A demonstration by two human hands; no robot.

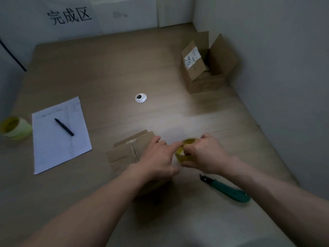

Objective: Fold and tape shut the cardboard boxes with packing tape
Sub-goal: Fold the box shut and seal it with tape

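Note:
A small cardboard box (128, 150) stands in front of me with its top flaps folded down. My left hand (158, 157) rests on the box's right side, its forefinger stretched out to touch a yellow roll of packing tape (181, 155). My right hand (204, 154) grips that roll just right of the box, fingers curled round it. A second cardboard box (201, 68) stands at the far right with its flaps open and a white label on one flap.
A green-handled utility knife (229, 190) lies near my right forearm. A white sheet (58, 138) with a black pen (64, 127) lies to the left, beside another tape roll (15, 128). A cable grommet (140, 98) sits mid-table. Walls close the right and back.

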